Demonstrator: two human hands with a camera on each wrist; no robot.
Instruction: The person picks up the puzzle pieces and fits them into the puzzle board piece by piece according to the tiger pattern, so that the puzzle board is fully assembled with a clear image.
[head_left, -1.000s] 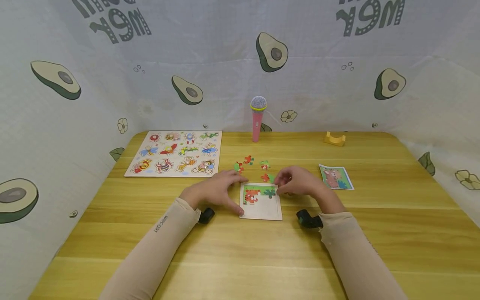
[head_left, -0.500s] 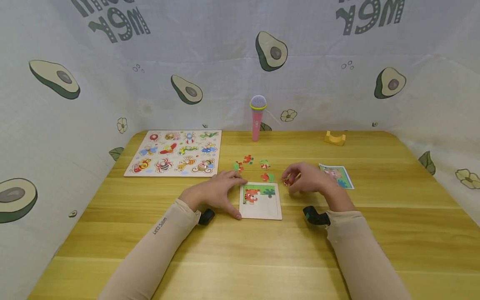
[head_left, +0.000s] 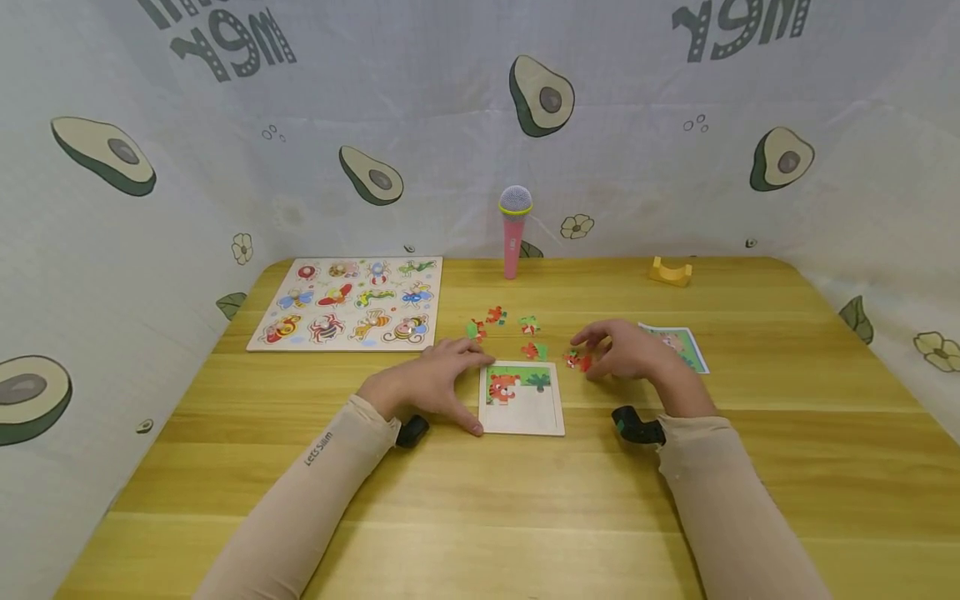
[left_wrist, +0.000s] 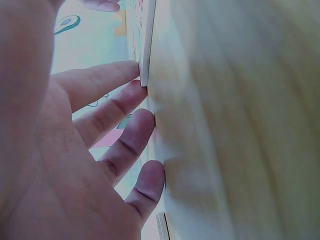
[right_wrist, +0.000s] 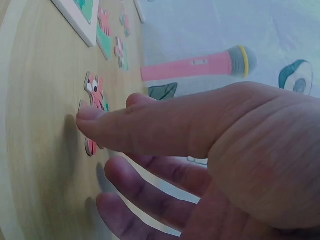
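Note:
A small puzzle board point(head_left: 521, 414) lies on the table, its upper part filled with a tiger's head and greenery. My left hand point(head_left: 431, 383) spreads along its left side, thumb by the near corner and index finger by the far one. In the left wrist view the fingers point(left_wrist: 132, 140) are extended, tips at the tabletop. To the right of the board lies a red tiger-striped puzzle piece point(head_left: 574, 360). My right hand point(head_left: 626, 354) is over its right side, fingers apart; in the right wrist view the thumb point(right_wrist: 115, 130) covers part of the piece point(right_wrist: 97, 90).
Several loose puzzle pieces point(head_left: 529, 325) lie beyond the board. A knob puzzle of insects point(head_left: 348, 304) is at the back left, a pink toy microphone point(head_left: 512, 242) at the back. On the right are a picture card point(head_left: 693, 354) and a yellow arched block point(head_left: 670, 273).
My right hand has moved right, away from the board, with the striped piece and has let go of it on the table. The left hand stays at the board's left side.

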